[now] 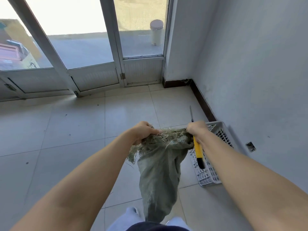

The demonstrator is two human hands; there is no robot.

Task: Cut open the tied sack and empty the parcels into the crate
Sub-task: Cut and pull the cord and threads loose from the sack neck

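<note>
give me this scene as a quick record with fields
sack: green woven, frayed top edge, hanging
knife: yellow handle, blade out, pointing up
left grip: holds sack's top edge
right grip: holds the same edge plus knife
crate: white, on floor by wall, right of sack
parcels: none visible

No readable text, labels, numbers or signs
</note>
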